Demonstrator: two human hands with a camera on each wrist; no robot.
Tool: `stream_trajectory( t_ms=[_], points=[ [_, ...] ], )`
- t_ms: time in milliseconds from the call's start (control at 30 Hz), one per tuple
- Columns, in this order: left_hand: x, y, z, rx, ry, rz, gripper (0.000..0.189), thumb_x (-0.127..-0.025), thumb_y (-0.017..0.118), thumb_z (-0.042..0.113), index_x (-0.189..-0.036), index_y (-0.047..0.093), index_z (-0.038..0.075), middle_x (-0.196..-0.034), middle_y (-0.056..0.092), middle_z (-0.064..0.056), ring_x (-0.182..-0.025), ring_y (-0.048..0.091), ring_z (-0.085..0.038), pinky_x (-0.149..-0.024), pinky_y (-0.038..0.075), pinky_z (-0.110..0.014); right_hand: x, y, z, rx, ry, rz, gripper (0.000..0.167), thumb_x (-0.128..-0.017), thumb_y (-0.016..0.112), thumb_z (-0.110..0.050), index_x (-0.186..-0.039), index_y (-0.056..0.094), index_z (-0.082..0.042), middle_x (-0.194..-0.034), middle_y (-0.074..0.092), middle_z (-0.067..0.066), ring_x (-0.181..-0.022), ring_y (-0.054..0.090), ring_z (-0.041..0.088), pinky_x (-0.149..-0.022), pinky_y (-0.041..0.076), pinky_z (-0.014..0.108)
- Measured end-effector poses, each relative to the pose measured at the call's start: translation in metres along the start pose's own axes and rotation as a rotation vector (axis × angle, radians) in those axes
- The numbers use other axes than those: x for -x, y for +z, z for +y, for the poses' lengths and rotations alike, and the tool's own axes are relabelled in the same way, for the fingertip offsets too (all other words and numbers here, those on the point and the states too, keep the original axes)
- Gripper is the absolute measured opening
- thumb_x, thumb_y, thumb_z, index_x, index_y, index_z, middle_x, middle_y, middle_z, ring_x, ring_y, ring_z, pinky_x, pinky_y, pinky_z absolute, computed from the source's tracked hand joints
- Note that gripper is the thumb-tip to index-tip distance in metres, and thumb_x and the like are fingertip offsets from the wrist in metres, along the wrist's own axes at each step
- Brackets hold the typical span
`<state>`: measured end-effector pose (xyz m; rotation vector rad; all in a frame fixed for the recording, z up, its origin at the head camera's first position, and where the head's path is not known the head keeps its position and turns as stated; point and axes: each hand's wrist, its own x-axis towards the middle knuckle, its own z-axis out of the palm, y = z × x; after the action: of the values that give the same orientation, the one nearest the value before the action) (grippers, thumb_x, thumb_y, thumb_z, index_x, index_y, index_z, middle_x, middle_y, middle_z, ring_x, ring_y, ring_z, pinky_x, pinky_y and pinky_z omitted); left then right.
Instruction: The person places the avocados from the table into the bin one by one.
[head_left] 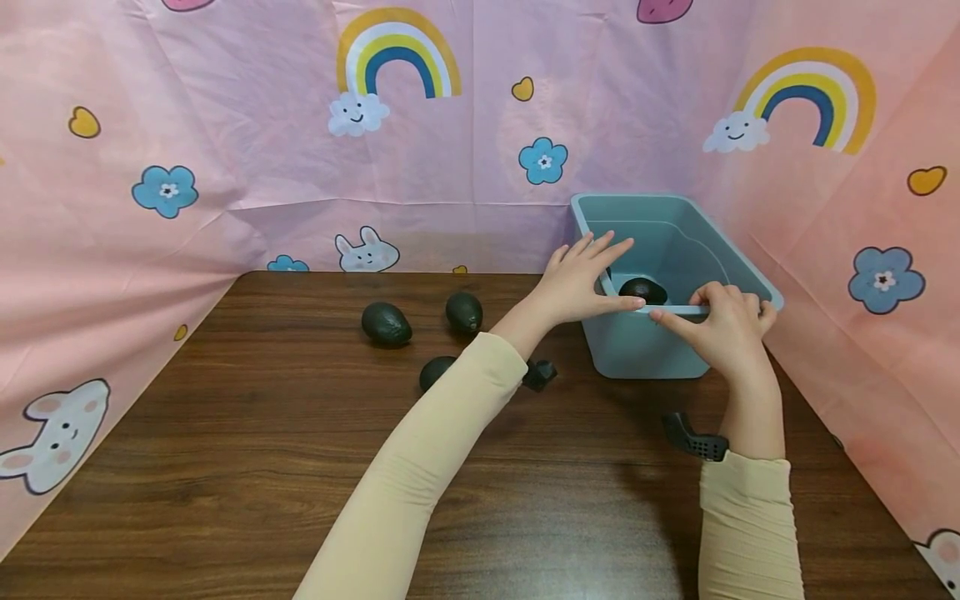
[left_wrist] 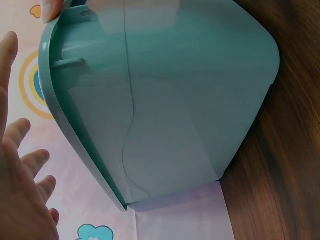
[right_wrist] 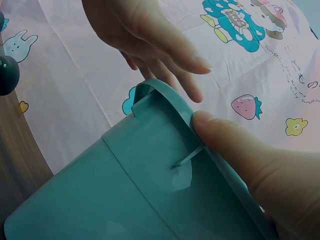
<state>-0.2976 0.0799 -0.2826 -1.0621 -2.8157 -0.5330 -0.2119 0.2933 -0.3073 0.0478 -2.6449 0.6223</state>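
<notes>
Two hands, one teal bin and four visible avocados: your right hand (head_left: 723, 329) grips the bin (head_left: 651, 354) by its near rim, thumb pressed to the outer face and fingers bent over the edge, while your left hand (head_left: 581, 279) hovers, released, at the bin's near left corner, its fingers spread and straight. In the left wrist view, a gap separates those fingers from the rim.

One avocado (head_left: 642, 290) lies inside the bin, between your two hands, just beyond your left thumb and to the left of your right fingers. Three more rest on the desk (head_left: 247, 467), all to the left of your left hand. The closest, a second avocado (head_left: 464, 312), sits near your left wrist; a third avocado (head_left: 386, 325) lies farther out to the left, the largest in sight. A fourth avocado (head_left: 436, 372) lies nearer to you than your left hand, partly hidden by your sleeve.

Two pale yellow sleeves (head_left: 420, 450) run from the bottom of the head view up to your wrists. Two black wrist mounts show: one black mount (head_left: 540, 375) beside your left wrist, another black mount (head_left: 693, 437) at the inner side of your right wrist.

Beyond both hands hangs a pink printed cloth (head_left: 465, 179) with two rainbows (head_left: 397, 50) in the head view, one to the upper left of your left hand, the other to the upper right of your right hand.
</notes>
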Motion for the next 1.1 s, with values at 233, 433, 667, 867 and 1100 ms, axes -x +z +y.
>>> stream_trajectory(
  t_ms=[233,433,667,867,1100],
  points=[
    [0.007,0.004,-0.002,0.044,0.023,0.049,0.092,-0.082,0.052,0.074,-0.154,0.010,0.036,-0.159,-0.001,0.011,-0.144,-0.002,-0.014,-0.113,0.004,-0.047,0.000,0.001,0.001,-0.001,-0.001,0.003,0.067,-0.082,0.067,-0.059,-0.100,0.054,0.004,-0.096,0.049,0.020,-0.095,0.037,0.047,-0.092,0.007,0.069],
    [0.010,0.007,-0.004,0.064,0.025,0.067,0.094,-0.081,0.054,0.073,-0.154,0.008,0.036,-0.158,-0.002,0.012,-0.144,-0.004,-0.012,-0.113,0.004,-0.046,0.000,0.001,0.001,-0.001,-0.004,0.001,0.067,-0.082,0.066,-0.059,-0.101,0.054,0.004,-0.097,0.050,0.020,-0.096,0.037,0.047,-0.092,0.007,0.069],
    [0.015,0.006,-0.006,0.114,0.030,0.089,0.095,-0.080,0.058,0.071,-0.154,0.009,0.035,-0.158,-0.003,0.013,-0.143,-0.006,-0.009,-0.113,0.003,-0.047,0.000,0.001,0.002,-0.007,-0.002,0.007,0.067,-0.081,0.068,-0.058,-0.101,0.054,0.004,-0.097,0.050,0.021,-0.098,0.037,0.046,-0.093,0.006,0.069],
    [0.021,0.007,-0.012,0.182,0.036,0.120,0.097,-0.080,0.060,0.069,-0.154,0.009,0.034,-0.157,-0.001,0.015,-0.142,-0.007,-0.005,-0.113,0.002,-0.045,-0.001,0.001,0.002,-0.007,-0.001,0.009,0.067,-0.081,0.068,-0.058,-0.101,0.054,0.004,-0.098,0.050,0.022,-0.098,0.037,0.046,-0.093,0.005,0.069],
    [0.028,0.006,-0.020,0.258,0.047,0.144,0.096,-0.081,0.064,0.064,-0.155,0.012,0.031,-0.159,0.007,0.007,-0.142,-0.003,-0.005,-0.113,0.003,-0.045,-0.001,0.002,0.002,-0.007,-0.005,0.017,0.066,-0.081,0.069,-0.058,-0.099,0.055,0.004,-0.095,0.051,0.020,-0.097,0.037,0.046,-0.092,0.007,0.069]
  ],
)
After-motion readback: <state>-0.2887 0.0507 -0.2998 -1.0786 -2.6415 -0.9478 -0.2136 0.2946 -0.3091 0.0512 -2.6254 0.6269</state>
